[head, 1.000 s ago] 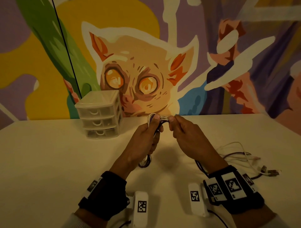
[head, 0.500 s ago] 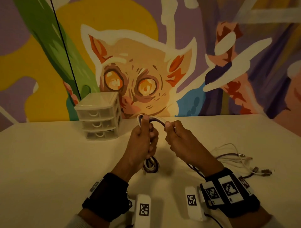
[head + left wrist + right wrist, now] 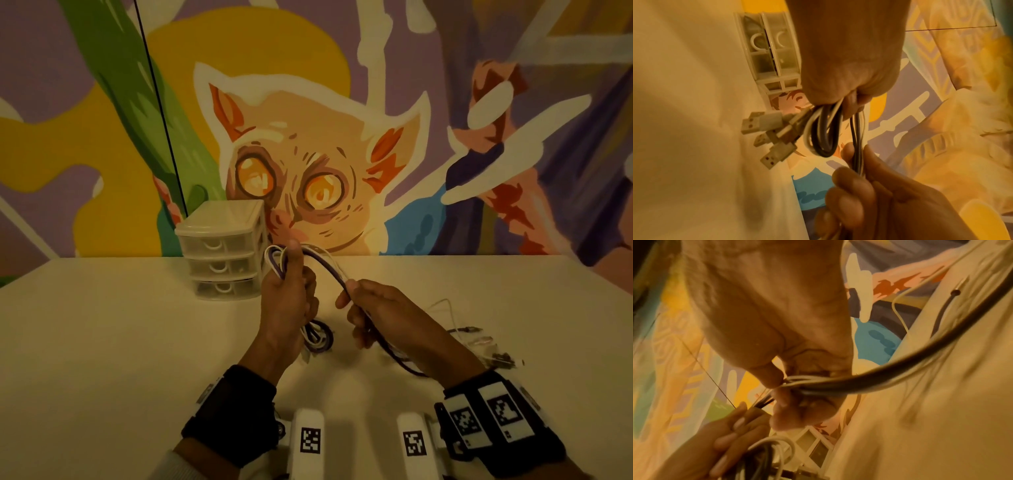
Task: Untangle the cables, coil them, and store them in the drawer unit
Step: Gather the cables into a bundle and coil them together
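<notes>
Two hands on the cables (image 3: 322,265), frame centre. Left hand (image 3: 287,301) grips the coiled loops, thumb up; USB plugs (image 3: 764,128) stick out of the bundle in the left wrist view. Right hand (image 3: 380,311) pinches the loose run, which trails to the tangle (image 3: 479,342) at right on the counter (image 3: 102,342). Drawer unit (image 3: 222,250) sits left of centre, all drawers closed.

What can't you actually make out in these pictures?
- Inside the translucent plastic drawer unit: head view, cloudy drawer fronts hide the contents.
- How many purple and white cables the left hand grips: its fingers cover the bundle.
- Plug types on the loose cable ends: head view, too small and dim.
</notes>
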`<control>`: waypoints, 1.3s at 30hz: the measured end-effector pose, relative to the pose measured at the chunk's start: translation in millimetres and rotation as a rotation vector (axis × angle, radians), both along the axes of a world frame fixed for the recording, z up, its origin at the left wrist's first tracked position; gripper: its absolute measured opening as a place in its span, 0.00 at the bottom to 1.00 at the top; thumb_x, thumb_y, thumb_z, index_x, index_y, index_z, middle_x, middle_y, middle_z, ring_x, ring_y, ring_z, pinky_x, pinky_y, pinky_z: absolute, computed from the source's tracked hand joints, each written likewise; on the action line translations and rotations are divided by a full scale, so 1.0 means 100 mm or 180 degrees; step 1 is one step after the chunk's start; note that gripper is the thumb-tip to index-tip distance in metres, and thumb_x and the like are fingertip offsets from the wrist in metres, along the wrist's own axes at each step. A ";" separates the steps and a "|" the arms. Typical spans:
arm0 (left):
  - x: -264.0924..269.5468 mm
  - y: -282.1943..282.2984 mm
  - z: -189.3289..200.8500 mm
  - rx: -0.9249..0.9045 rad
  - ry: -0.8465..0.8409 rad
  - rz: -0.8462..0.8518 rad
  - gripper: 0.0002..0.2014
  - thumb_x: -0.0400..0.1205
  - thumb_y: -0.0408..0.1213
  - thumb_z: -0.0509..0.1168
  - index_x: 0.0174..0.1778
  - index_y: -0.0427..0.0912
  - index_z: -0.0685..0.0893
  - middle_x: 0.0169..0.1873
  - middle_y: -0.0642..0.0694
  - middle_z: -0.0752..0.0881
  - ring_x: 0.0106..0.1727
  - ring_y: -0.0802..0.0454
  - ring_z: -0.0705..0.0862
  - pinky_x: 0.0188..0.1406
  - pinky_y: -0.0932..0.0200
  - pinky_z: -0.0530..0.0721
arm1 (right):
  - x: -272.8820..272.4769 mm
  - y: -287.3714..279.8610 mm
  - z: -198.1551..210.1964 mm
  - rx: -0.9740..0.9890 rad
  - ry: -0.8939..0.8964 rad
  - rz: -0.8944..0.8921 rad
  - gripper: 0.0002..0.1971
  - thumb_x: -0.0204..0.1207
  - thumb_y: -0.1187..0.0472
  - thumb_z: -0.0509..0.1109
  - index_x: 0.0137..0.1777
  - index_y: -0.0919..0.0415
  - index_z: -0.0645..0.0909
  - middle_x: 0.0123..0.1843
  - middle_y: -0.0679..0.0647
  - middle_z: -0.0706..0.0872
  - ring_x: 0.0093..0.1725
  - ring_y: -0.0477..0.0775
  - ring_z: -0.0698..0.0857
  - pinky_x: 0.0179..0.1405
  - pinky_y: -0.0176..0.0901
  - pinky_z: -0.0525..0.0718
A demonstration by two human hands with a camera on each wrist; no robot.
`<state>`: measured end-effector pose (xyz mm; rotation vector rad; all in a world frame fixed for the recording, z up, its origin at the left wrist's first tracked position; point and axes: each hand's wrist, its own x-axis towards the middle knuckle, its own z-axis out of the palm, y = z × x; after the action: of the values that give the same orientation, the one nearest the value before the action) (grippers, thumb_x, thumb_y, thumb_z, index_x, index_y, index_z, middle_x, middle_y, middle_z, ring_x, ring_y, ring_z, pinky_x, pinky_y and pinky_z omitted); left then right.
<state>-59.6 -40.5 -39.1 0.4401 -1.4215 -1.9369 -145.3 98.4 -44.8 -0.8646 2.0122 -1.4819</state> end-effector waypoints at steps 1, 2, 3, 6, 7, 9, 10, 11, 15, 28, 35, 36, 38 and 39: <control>0.00 -0.02 -0.01 0.0065 0.0042 0.0048 0.27 0.90 0.64 0.59 0.34 0.47 0.71 0.27 0.46 0.65 0.24 0.53 0.56 0.19 0.61 0.56 | 0.03 0.01 0.00 0.0090 0.0048 0.0044 0.25 0.92 0.40 0.56 0.52 0.59 0.87 0.33 0.54 0.77 0.30 0.52 0.79 0.35 0.47 0.79; -0.01 -0.04 -0.02 0.0107 0.0062 0.0084 0.26 0.91 0.63 0.59 0.36 0.46 0.74 0.28 0.46 0.68 0.23 0.54 0.57 0.19 0.61 0.56 | 0.05 0.02 0.01 0.0196 0.0216 0.0009 0.27 0.91 0.38 0.56 0.50 0.59 0.86 0.32 0.53 0.77 0.30 0.50 0.77 0.35 0.46 0.77; -0.02 -0.06 -0.04 0.0138 0.0055 0.0111 0.26 0.92 0.62 0.58 0.40 0.44 0.79 0.30 0.47 0.72 0.23 0.55 0.59 0.19 0.61 0.57 | 0.08 0.02 0.02 0.0324 0.0547 -0.0083 0.27 0.91 0.37 0.54 0.48 0.58 0.85 0.31 0.51 0.77 0.30 0.48 0.76 0.35 0.44 0.75; -0.04 -0.08 -0.05 0.0251 -0.0021 0.0180 0.28 0.92 0.63 0.57 0.53 0.39 0.87 0.36 0.45 0.74 0.24 0.56 0.61 0.19 0.61 0.57 | 0.14 0.02 0.07 0.0523 0.1594 -0.0271 0.25 0.92 0.40 0.51 0.43 0.54 0.79 0.33 0.49 0.79 0.33 0.44 0.76 0.39 0.41 0.76; -0.04 -0.08 -0.05 0.0315 -0.0045 0.0168 0.29 0.91 0.64 0.56 0.55 0.39 0.87 0.36 0.45 0.73 0.25 0.57 0.61 0.19 0.62 0.57 | 0.16 0.02 0.08 0.0480 0.1695 -0.0280 0.24 0.92 0.41 0.51 0.42 0.53 0.78 0.34 0.50 0.81 0.34 0.45 0.77 0.39 0.41 0.77; -0.05 -0.08 -0.04 0.0385 -0.0063 0.0057 0.30 0.90 0.66 0.56 0.57 0.43 0.90 0.41 0.47 0.77 0.26 0.57 0.61 0.19 0.63 0.57 | 0.20 0.01 0.09 0.0435 0.1754 -0.0278 0.24 0.92 0.41 0.50 0.40 0.52 0.75 0.36 0.53 0.82 0.35 0.45 0.78 0.40 0.40 0.77; -0.05 -0.07 -0.04 0.0366 -0.0070 -0.0032 0.30 0.90 0.68 0.54 0.56 0.48 0.92 0.47 0.47 0.78 0.27 0.56 0.60 0.19 0.63 0.57 | 0.21 -0.01 0.08 0.0428 0.1756 -0.0263 0.23 0.93 0.41 0.50 0.40 0.51 0.74 0.36 0.53 0.82 0.35 0.45 0.77 0.40 0.40 0.77; -0.04 -0.05 -0.04 0.0302 -0.0081 -0.0136 0.30 0.90 0.69 0.53 0.54 0.52 0.94 0.51 0.46 0.79 0.28 0.55 0.59 0.19 0.63 0.57 | 0.23 -0.03 0.06 0.0419 0.1745 -0.0238 0.23 0.93 0.41 0.50 0.39 0.50 0.74 0.35 0.52 0.81 0.34 0.45 0.77 0.40 0.41 0.77; -0.02 0.01 -0.01 0.0031 -0.0104 -0.0215 0.32 0.90 0.67 0.50 0.62 0.47 0.90 0.56 0.49 0.96 0.24 0.58 0.62 0.17 0.65 0.62 | 0.26 -0.09 0.00 0.0463 0.1767 -0.0163 0.24 0.93 0.40 0.49 0.38 0.48 0.73 0.34 0.49 0.81 0.34 0.45 0.78 0.43 0.44 0.79; -0.02 -0.05 -0.02 -0.0110 -0.0242 -0.0030 0.11 0.85 0.46 0.76 0.50 0.40 0.93 0.35 0.49 0.88 0.19 0.55 0.73 0.15 0.66 0.70 | 0.40 -0.12 0.01 0.0971 0.1858 0.0134 0.25 0.93 0.41 0.50 0.55 0.55 0.85 0.49 0.53 0.91 0.47 0.55 0.88 0.56 0.63 0.87; -0.04 -0.07 -0.01 0.0125 -0.0101 0.0018 0.09 0.90 0.44 0.70 0.57 0.41 0.88 0.32 0.46 0.83 0.15 0.59 0.67 0.12 0.67 0.63 | 0.40 -0.05 0.02 0.1190 0.1301 0.0636 0.25 0.80 0.38 0.75 0.68 0.49 0.72 0.46 0.44 0.86 0.43 0.43 0.85 0.40 0.42 0.82; -0.05 -0.07 -0.01 0.0137 -0.0092 0.0020 0.09 0.90 0.44 0.70 0.55 0.42 0.87 0.32 0.47 0.82 0.16 0.59 0.66 0.12 0.66 0.62 | 0.39 -0.06 -0.01 0.1254 0.1458 0.0677 0.23 0.78 0.38 0.76 0.64 0.49 0.76 0.44 0.43 0.85 0.41 0.42 0.84 0.40 0.40 0.81; -0.06 -0.07 -0.01 0.0138 -0.0088 -0.0009 0.09 0.90 0.45 0.70 0.49 0.44 0.85 0.30 0.49 0.80 0.16 0.59 0.65 0.12 0.65 0.61 | 0.37 -0.08 -0.07 0.1105 0.1499 0.0592 0.17 0.77 0.38 0.78 0.53 0.48 0.81 0.37 0.42 0.83 0.35 0.38 0.82 0.35 0.35 0.77; -0.06 -0.08 -0.01 0.0132 -0.0087 -0.0033 0.10 0.90 0.45 0.70 0.46 0.45 0.84 0.30 0.49 0.79 0.16 0.59 0.64 0.12 0.65 0.60 | 0.36 -0.09 -0.08 0.0982 0.1427 0.0571 0.15 0.77 0.38 0.78 0.49 0.46 0.83 0.35 0.42 0.84 0.33 0.36 0.83 0.35 0.32 0.76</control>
<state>-65.6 -48.1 -40.1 0.4811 -1.4057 -1.9787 -109.3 89.3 -52.9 -1.2845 2.3207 -0.9009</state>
